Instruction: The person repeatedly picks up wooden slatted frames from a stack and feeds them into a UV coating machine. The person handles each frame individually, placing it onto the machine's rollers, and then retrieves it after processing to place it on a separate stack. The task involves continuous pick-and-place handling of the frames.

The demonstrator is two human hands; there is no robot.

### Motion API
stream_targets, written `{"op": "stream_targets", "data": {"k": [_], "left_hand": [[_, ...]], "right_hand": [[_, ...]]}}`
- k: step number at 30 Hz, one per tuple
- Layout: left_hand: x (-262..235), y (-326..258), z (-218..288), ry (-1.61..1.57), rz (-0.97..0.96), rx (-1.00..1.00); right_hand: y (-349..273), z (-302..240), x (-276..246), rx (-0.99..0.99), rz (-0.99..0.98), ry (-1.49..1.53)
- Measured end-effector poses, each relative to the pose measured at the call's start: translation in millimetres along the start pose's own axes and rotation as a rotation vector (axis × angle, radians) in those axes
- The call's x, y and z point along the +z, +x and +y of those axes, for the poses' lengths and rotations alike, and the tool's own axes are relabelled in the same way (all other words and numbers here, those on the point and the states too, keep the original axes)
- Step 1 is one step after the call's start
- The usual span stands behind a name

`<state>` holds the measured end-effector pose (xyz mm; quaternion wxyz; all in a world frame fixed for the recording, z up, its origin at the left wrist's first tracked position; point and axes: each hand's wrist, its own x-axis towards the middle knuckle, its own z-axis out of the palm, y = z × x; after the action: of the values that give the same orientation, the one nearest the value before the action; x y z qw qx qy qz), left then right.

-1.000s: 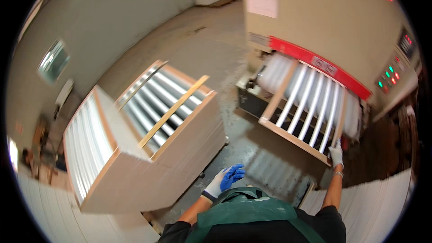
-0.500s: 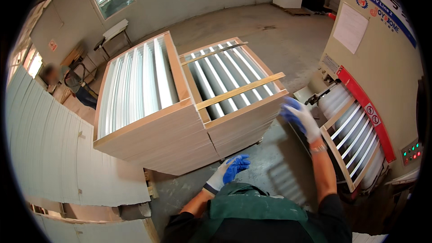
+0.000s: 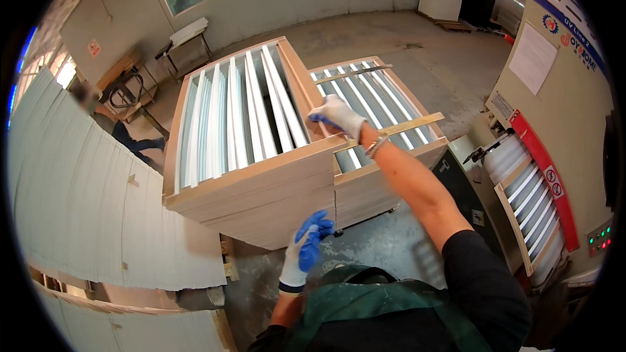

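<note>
My right hand (image 3: 338,116), in a white glove with blue coating, reaches across to the taller stack's louvered panel (image 3: 313,94). Its fingers are curled at the right wooden side rail, partly hidden under the hand. White slats fill this panel's wooden frame, with dark gaps between some of them. Beside it, a lower louvered panel (image 3: 417,135) lies on a second stack, with wooden strips (image 3: 412,124) across it; my right forearm covers part of it. My left hand (image 3: 308,242), gloved alike, hovers before the stacks with loosely bent fingers apart, holding nothing.
Pale stacked panels (image 3: 98,195) stand along the left. To the right is a machine (image 3: 515,104) with a red guard bar (image 3: 544,176), lit buttons (image 3: 600,240) and another slatted panel (image 3: 521,221) at its opening. A person (image 3: 120,132) is at the far left.
My right hand has swung left from beside the lower stack to the taller stack's side rail. My left hand has turned more upright. The view has shifted, placing the stacks farther right.
</note>
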<state>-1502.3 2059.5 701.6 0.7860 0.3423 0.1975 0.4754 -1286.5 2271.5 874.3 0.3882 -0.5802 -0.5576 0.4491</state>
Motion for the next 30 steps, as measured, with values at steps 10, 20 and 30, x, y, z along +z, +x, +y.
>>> {"op": "stream_targets", "data": {"k": [10,20,30], "left_hand": [[40,-22,63,0.134,-0.057,0.163],[22,-10,65,0.275,-0.351,-0.32],[-26,30,57,0.256,-0.741,-0.808]], "right_hand": [[-199,69,-131,0.008,0.227,0.246],[-429,114,-16,-0.05,1.073,0.161],[-506,115,180,0.132,1.678,0.077]]}}
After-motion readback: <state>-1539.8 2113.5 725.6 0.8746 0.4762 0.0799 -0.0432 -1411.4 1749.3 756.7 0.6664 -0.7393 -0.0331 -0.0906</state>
